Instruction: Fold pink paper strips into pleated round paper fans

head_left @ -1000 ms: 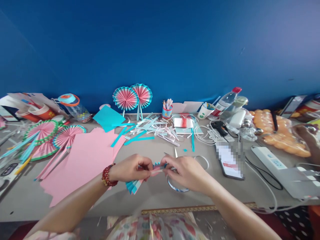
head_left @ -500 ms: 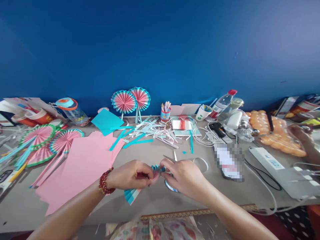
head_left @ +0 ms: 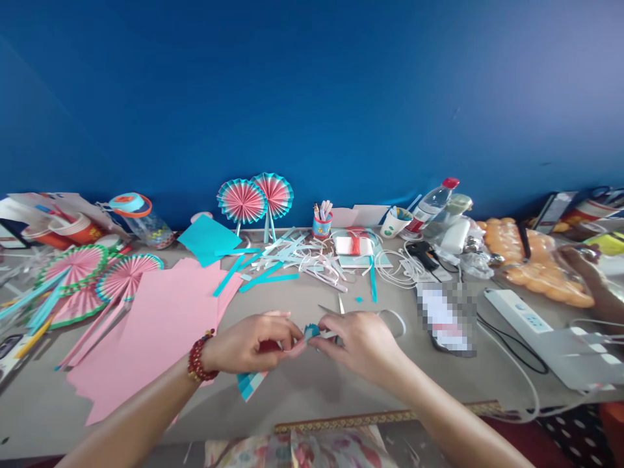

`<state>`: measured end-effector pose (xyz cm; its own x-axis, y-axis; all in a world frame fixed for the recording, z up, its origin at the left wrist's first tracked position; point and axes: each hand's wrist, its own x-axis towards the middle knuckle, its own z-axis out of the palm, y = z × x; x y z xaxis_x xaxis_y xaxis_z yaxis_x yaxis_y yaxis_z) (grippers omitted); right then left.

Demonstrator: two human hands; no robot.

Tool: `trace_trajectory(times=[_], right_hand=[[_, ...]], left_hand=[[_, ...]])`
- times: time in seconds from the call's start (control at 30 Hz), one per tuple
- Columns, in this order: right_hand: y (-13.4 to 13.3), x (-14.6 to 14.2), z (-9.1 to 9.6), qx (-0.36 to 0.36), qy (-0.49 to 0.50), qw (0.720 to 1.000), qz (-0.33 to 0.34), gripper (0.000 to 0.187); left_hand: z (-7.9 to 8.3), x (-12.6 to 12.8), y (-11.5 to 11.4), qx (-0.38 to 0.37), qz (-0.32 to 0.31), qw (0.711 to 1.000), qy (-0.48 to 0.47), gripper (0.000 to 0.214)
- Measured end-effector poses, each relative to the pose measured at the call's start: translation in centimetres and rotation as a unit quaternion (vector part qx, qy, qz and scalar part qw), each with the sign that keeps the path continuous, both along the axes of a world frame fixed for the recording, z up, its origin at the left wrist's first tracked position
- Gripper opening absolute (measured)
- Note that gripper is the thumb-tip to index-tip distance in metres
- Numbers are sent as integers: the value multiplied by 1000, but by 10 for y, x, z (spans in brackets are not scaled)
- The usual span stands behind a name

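Between my two hands is a pleated paper strip [head_left: 251,385] in pink, pale blue and teal. My left hand [head_left: 253,341], with a red bead bracelet at the wrist, pinches the folded part, and the loose pleated end fans out below it. My right hand [head_left: 358,341] grips the teal-edged end with thumb and forefinger. Scissors [head_left: 341,304] lie on the table partly under my right hand, only the blades showing. Near my left forearm are pink paper sheets [head_left: 151,318].
Two round paper fans [head_left: 242,200] stand against the blue wall. Cut paper strips [head_left: 277,263] and a white cable [head_left: 400,266] are strewn behind my hands. At the right are a phone [head_left: 443,318], a power strip [head_left: 519,312] and another person's arm [head_left: 587,276].
My left hand has shifted slightly left, taking the hanging pleated end along. My right fingers have closed lower on the teal-edged end, and more of it shows between the hands.
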<state>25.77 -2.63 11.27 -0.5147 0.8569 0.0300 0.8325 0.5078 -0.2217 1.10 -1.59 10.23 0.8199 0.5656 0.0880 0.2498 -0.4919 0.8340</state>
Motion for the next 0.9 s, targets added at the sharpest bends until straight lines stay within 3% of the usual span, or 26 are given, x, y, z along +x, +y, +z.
trace_trajectory(times=[0.3,0.53,0.67,0.9], right_hand=[[0,-2,0,40,-10,999,18,23],[-1,-10,-2,62,-24,998,-16,29],[2,-7,-1,30,-3,999,-17,31],[3,3,4,-28,13,1000,2,15]], left_hand=[[-3,6,-1,44,86,993,71,19],[-5,24,-3,6,185,979,84,18],[-8,30,-4,-36,202,975,81,15],[-19,31,-2,-4,225,971,80,14]])
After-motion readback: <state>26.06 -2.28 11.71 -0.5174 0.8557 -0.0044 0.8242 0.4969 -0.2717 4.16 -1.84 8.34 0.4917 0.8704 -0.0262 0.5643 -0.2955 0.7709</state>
